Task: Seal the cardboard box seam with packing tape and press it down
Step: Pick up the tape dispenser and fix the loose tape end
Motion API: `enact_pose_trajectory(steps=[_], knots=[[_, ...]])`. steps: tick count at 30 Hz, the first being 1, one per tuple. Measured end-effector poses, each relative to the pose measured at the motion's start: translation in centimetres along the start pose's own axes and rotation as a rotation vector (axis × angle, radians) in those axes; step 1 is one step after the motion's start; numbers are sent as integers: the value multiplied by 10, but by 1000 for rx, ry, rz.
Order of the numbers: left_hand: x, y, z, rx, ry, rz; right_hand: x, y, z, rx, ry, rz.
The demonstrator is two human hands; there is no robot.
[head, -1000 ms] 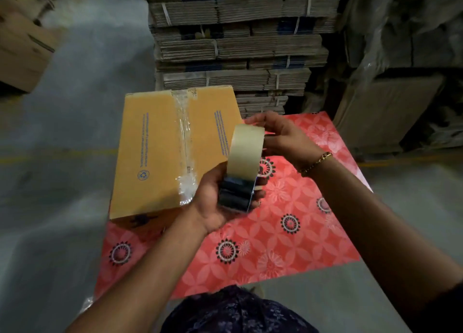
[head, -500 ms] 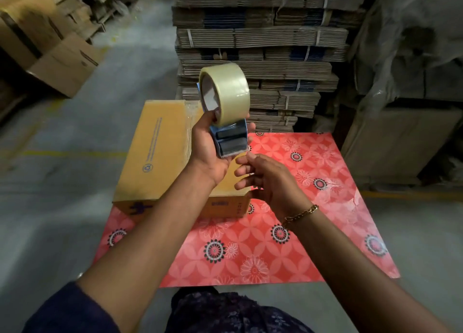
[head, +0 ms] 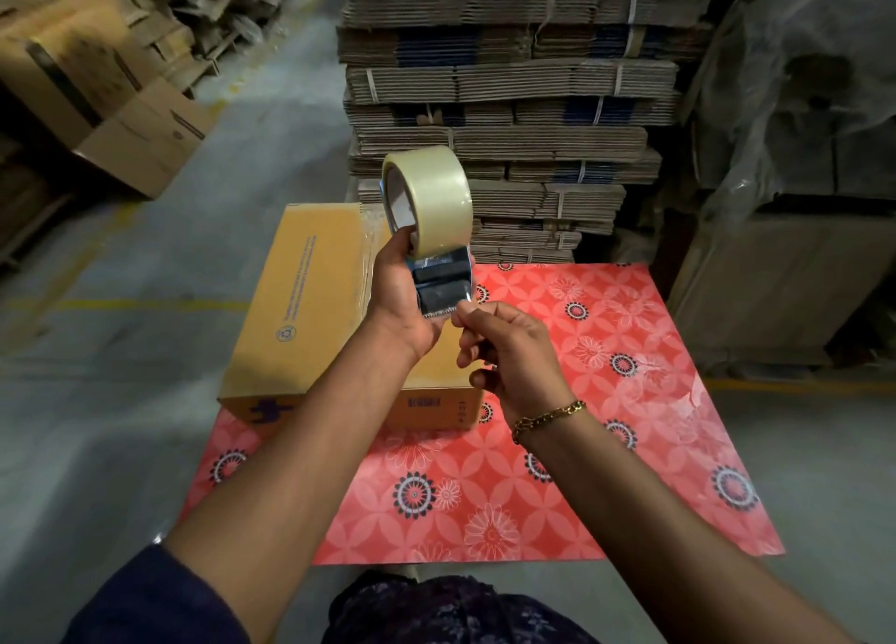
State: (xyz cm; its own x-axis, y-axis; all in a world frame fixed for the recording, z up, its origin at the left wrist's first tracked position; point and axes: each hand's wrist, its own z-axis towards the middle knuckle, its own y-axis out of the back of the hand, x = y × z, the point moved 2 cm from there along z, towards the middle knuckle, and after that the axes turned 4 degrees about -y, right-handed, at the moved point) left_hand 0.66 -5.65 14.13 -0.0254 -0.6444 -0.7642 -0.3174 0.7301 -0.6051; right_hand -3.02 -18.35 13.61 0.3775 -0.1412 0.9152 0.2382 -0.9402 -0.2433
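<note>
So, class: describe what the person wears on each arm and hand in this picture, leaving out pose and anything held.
The left arm has a dark navy sleeve pushed up above the elbow, leaving the forearm bare. The left hand shows no ring or glove. The right hand is also bare, and its wrist carries a gold chain-link bracelet. The right forearm is bare as far as the picture's edge.

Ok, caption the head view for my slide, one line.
Left hand holds tape dispenser above cardboard box; right hand pinches the tape end.
</note>
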Motion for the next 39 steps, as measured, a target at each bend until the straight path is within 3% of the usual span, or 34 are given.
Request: enact_pose_trajectory(steps=[14, 20, 23, 30, 34, 39], knots=[[28, 26, 44, -18, 109, -14, -41, 11, 1, -72, -100, 13], [67, 75, 67, -240, 278, 318, -90, 24, 12, -154, -245, -11], [81, 92, 73, -267, 286, 399, -107, 32, 16, -190, -305, -6], [83, 114, 94, -200, 57, 952, -128, 35, 27, -212, -369, -10], [82, 132, 97, -149, -149, 1536, -139, 30, 29, -217, -399, 9], [81, 143, 99, -161, -280, 1684, -147, 27, 27, -234, -387, -8]])
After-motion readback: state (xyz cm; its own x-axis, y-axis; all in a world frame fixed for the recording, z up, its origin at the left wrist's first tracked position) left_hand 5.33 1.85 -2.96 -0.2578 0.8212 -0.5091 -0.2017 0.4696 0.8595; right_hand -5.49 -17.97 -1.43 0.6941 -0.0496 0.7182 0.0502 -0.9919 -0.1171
